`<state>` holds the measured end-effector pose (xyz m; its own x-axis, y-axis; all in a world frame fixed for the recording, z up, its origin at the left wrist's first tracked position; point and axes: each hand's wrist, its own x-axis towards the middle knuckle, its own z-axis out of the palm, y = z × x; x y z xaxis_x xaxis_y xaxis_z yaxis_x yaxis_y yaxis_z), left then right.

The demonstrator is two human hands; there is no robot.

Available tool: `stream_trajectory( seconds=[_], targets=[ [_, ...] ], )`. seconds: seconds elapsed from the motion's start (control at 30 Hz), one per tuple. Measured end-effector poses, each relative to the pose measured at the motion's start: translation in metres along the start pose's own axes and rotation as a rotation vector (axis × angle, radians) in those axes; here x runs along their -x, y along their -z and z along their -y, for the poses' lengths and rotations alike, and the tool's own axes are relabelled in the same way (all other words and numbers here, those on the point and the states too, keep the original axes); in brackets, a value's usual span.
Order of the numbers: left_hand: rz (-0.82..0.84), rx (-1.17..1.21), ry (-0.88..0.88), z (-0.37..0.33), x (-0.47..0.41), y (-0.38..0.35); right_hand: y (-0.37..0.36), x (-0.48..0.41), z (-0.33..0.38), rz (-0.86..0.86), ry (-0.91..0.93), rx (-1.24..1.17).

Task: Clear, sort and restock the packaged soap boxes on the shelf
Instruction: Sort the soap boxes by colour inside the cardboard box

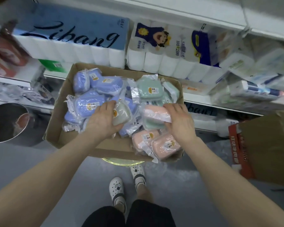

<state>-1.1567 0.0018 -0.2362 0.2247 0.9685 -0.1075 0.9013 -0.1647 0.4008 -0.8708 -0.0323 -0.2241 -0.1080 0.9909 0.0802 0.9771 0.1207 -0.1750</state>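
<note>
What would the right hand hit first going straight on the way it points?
Probably the green soap boxes just past the pink soap box the right hand grips; depth is unclear.

Arms are stretched out; a grey box is gripped by the left hand, a pink box by the right hand.

The soap boxes look like smooth, matt plastic in blue, mint and pink, each sealed in crinkly, glossy clear film with a small paper sticker. The cardboard box around them is matt brown. The tissue packs wear shiny printed plastic wrap. The round pan is dull metal; the grey floor is smooth, faintly glossy.
</note>
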Motion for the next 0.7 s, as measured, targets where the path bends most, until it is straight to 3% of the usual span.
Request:
stream_trajectory(
  seconds=[0.07,0.17,0.27,0.47,0.7],
  targets=[
    [0.011,-0.055,-0.001,0.001,-0.004,0.001,-0.004,0.0,-0.002,-0.02,-0.024,0.109],
    [0.034,-0.093,0.031,0.0,-0.009,0.0,-0.017,0.009,-0.006,0.162,0.017,0.144],
    [0.076,-0.124,0.02,0.0,-0.015,-0.006,-0.026,0.015,-0.004,0.186,0.07,0.168],
    [0.079,-0.152,-0.024,0.004,-0.026,-0.017,-0.04,-0.015,0.007,0.319,-0.241,0.032],
    [0.013,-0.203,-0.095,0.001,-0.018,0.0,-0.023,-0.02,0.018,0.218,-0.249,0.005]
  ],
)
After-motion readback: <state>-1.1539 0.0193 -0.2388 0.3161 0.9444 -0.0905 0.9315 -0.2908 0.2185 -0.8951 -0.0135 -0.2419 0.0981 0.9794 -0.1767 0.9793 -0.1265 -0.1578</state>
